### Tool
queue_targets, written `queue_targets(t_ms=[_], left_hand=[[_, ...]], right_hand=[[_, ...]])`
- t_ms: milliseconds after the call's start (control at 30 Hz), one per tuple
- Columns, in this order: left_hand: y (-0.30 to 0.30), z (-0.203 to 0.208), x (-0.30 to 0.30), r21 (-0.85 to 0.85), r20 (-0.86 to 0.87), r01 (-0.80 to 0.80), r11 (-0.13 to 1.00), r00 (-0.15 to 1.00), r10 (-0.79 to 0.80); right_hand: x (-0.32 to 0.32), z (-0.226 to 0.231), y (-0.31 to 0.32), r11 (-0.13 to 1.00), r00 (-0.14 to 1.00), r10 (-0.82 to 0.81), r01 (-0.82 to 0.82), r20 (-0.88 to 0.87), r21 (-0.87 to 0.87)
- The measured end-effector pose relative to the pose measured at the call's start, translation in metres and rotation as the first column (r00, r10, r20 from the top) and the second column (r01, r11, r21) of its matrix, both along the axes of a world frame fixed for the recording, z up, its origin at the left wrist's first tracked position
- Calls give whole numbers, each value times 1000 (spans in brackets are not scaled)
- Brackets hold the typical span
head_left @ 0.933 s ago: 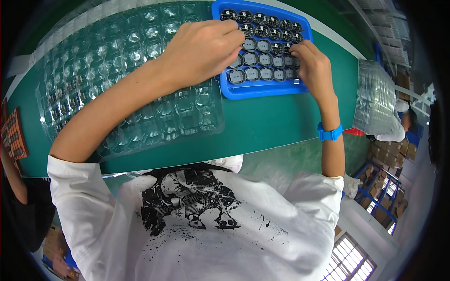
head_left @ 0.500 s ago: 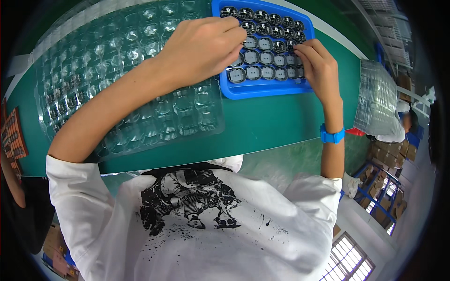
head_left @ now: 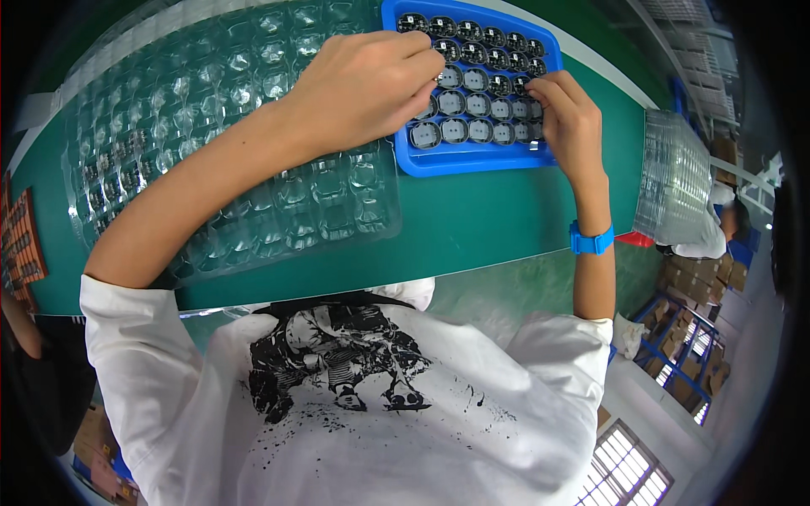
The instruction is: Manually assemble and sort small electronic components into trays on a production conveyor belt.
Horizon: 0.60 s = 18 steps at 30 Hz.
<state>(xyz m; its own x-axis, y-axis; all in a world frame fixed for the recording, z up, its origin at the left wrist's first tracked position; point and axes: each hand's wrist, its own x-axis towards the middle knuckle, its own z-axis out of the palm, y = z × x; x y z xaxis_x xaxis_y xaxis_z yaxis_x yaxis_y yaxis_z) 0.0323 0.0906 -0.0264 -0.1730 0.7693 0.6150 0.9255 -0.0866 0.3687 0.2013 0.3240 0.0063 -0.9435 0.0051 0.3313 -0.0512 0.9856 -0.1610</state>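
A blue tray [head_left: 472, 163] holds rows of small round cups. Those in the far rows carry black circuit boards [head_left: 472, 56], and those in the near rows show plain grey insides [head_left: 453, 131]. My left hand [head_left: 375, 80] is closed in a pinch over the tray's left side; its fingertips cover whatever they hold. At the tray's right side, the thumb and forefinger of my right hand [head_left: 572, 116] are bent together beside a cup with a black board [head_left: 521, 85]. Whether something small is between them is hidden.
Clear plastic blister trays [head_left: 329, 198] lie left of the blue tray, with dark parts [head_left: 118, 169] in some pockets. More clear trays [head_left: 675, 177] are stacked at the table's right end. An orange tray [head_left: 24, 244] and another person's arm [head_left: 21, 325] are at far left.
My right hand has shifted slightly left, its fingertips still by the same cup. The left hand keeps its pinch in nearly the same place.
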Motion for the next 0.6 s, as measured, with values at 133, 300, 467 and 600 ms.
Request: queue_targets(t_ms=[133,300,467,600], left_hand=[[0,0,0,4,8,-6,1000,1000,6],[-1,0,-1,-21,-8,-6,1000,1000,6],[-1,0,0,-6,-5,-4,1000,1000,4],[-1,1,-1,-14,-9,-6,1000,1000,6]], right_hand=[[-2,2,-1,1000,1000,0,1,-24,18],[-1,2,1,999,1000,-2,3,-18,46],[-1,2,1,997,1000,20,-19,-21,78],[0,2,1,997,1000,8,-6,-29,71]])
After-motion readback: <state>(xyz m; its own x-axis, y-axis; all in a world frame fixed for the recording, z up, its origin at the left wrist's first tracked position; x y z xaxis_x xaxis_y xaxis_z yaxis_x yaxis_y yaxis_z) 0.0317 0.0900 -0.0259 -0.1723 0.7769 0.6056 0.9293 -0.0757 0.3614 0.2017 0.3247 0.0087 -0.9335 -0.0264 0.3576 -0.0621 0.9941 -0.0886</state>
